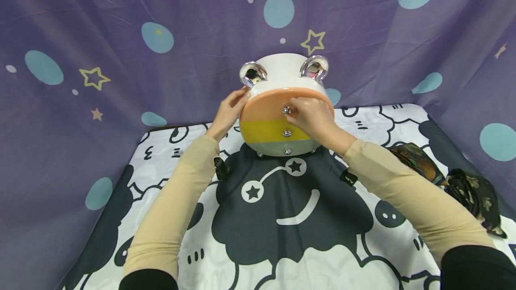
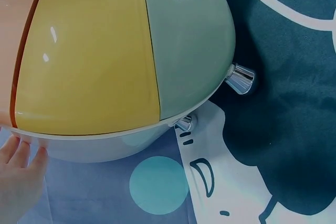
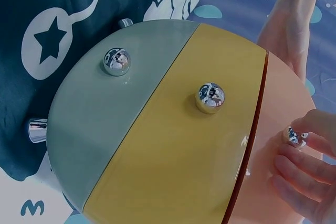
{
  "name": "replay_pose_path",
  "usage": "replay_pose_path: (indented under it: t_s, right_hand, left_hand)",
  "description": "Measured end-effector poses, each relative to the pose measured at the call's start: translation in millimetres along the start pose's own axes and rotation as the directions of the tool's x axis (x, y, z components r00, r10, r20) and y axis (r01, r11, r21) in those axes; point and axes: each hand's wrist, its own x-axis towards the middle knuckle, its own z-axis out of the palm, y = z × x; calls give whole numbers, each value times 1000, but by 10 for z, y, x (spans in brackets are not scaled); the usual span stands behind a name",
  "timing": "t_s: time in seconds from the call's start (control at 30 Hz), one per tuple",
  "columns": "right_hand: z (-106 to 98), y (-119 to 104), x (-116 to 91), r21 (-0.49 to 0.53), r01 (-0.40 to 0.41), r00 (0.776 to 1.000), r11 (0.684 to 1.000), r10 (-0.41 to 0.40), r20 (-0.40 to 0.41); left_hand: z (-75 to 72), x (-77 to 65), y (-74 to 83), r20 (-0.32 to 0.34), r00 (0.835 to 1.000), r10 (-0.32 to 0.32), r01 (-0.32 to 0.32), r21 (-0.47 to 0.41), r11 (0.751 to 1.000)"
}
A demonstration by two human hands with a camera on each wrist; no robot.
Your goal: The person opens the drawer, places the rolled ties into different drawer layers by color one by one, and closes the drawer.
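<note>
Gripping the upper knob [image 1: 285,110] between thumb and fingertip, the right hand [image 1: 312,117] has only this small chrome fitting in its hold; the remaining fingers bend below it, near the orange drawer front [image 1: 262,106]. The left hand [image 1: 230,110] holds nothing: its fingers extend, fairly straight, along the white side wall at the left of the cabinet [image 1: 284,70].

Location: the cabinet stands upright at the centre of the head frame, on the printed cloth [image 1: 346,218]. Its 3 fronts stack from top to bottom: orange, yellow [image 1: 266,131] and green [image 1: 270,148].

Governing relation: the upper knob lies immediately at the fingertips of the right hand, toward frame left, so the right hand is the nearer of the 2. The long axis of the orange front runs left to right across the frame; the knob projects from it toward the viewer. In judgement, a straight pull would follow that projection, with the left hand steadying the wall.

Note: a dark red seam [image 3: 253,129] separates orange from yellow; whether the orange front sits fully home cannot be told.
</note>
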Motion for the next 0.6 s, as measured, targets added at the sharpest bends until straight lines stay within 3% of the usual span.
replay_pose_path:
  t_s: [0.6]
  right_hand:
    - [13, 11, -7, 2, -4, 1000, 1000, 4, 21]
  left_hand:
    - [2, -2, 7, -12, 1000, 2, -2, 8, 1000]
